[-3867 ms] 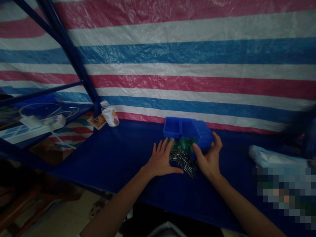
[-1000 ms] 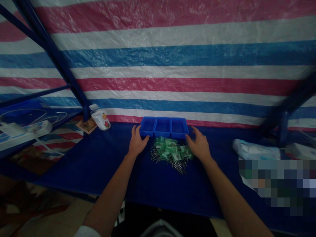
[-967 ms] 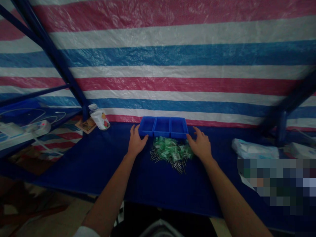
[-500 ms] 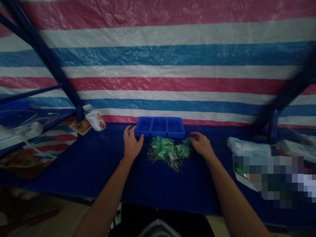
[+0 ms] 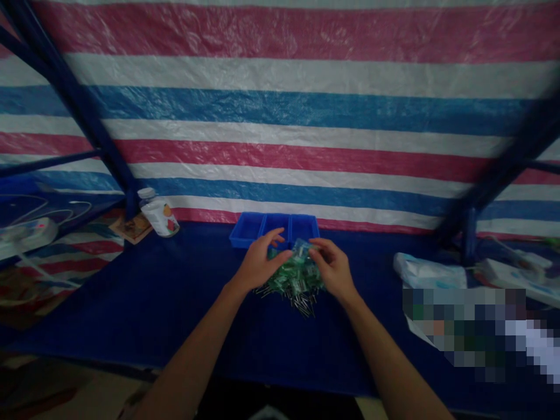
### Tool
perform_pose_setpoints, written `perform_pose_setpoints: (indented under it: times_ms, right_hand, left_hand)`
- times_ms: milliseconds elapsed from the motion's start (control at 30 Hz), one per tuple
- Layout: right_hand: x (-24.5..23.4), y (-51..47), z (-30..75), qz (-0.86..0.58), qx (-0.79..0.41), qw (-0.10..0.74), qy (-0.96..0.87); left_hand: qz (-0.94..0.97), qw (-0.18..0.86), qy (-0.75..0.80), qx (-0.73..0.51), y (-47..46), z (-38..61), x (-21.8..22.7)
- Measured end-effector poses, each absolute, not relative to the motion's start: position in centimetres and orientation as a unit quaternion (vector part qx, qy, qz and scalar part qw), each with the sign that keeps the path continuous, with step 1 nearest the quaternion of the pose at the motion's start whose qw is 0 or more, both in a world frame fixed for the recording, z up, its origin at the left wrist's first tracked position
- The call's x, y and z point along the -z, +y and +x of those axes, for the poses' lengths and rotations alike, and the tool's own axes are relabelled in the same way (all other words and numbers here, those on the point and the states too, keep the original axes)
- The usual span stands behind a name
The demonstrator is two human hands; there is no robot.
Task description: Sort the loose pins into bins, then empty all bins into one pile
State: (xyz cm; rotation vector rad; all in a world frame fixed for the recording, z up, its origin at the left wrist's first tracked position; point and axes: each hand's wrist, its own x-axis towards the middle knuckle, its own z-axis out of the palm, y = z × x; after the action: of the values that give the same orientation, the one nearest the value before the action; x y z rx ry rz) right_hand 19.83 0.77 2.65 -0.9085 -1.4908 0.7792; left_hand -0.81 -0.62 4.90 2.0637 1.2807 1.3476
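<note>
So both bare hands are right in close over a loose heap of small green-wrapped packets and thin silver metal pins [image 5: 293,286], almost meeting above it. The left hand [image 5: 261,263] has its fingers loosely curved and spread, hovering over the back of the heap, just in front of the tray, and it doesn't look like it's gripping anything. The right hand [image 5: 332,269] is curled in with its fingertips [image 5: 315,246] at a clear, pale green plastic packet [image 5: 303,248] on top of the heap. Can't really tell from this angle if that packet is actually pinched or just touched.

Just past the hands sits a bright blue plastic three-compartment tray [image 5: 245,228], with the left fingers overlapping it in view. It's all on a dark blue table cover [image 5: 131,297]. Off to the left there's a white-capped plastic bottle with a fruit label [image 5: 158,217], and off to the right a crumpled white plastic bag [image 5: 426,271].
</note>
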Motion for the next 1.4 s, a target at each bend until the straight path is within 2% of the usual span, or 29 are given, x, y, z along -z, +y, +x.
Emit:
perform_pose_setpoints:
  times_ms: [200, 300, 500, 767, 933, 1133, 1400]
  right_hand:
    - [-2.2, -0.4, 17.7, -0.374, -0.353, 0.557, -0.653]
    - [-2.2, -0.6, 17.5, -0.357, -0.374, 0.525, -0.676]
    - [-2.7, -0.9, 17.7, -0.355, -0.335, 0.459, -0.743]
    - [-2.9, -0.9, 17.9, -0.355, -0.337, 0.463, -0.739]
    - [-2.5, -0.7, 17.8, -0.385, -0.413, 0.480, -0.671]
    - [-2.8, -0.2, 18.2, -0.383, -0.446, 0.543, -0.600]
    - [-3.1, -0.3, 18.1, -0.354, -0.467, 0.551, -0.595]
  left_hand:
    - [0.695, 0.349, 0.448, -0.442, -1.5, -0.1, -3.3]
    - [0.686, 0.340, 0.460, -0.449, -1.8, -0.8, -3.1]
    - [0.702, 0.291, 0.460, -0.458, -2.0, -0.9, -3.2]
    - [0.658, 0.341, 0.455, -0.494, -1.8, -0.8, -2.2]
    - [0.634, 0.297, 0.492, -0.517, -2.1, -0.3, -2.3]
    - [0.598, 0.397, 0.439, -0.541, -2.1, -0.4, -2.8]
    - [0.583, 0.445, 0.394, -0.554, -2.0, -0.7, -2.8]
